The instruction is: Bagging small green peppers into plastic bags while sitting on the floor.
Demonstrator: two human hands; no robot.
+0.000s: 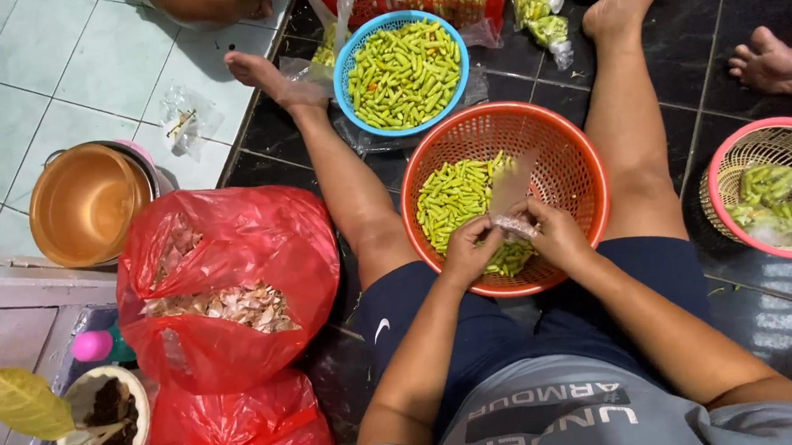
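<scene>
I sit on the floor with my legs spread around an orange plastic basket holding a heap of small green chillies. My left hand and my right hand are close together over the basket's near rim. Both pinch a small clear plastic bag that stands up between them, with some chillies at its bottom. A blue basket full of green chillies sits farther out between my feet.
A red bag of pale peelings lies to my left, with another red bag below it. A copper-coloured pot stands on the tiles. A pink basket with bagged chillies sits at right, near another person's foot. A red crate stands at top.
</scene>
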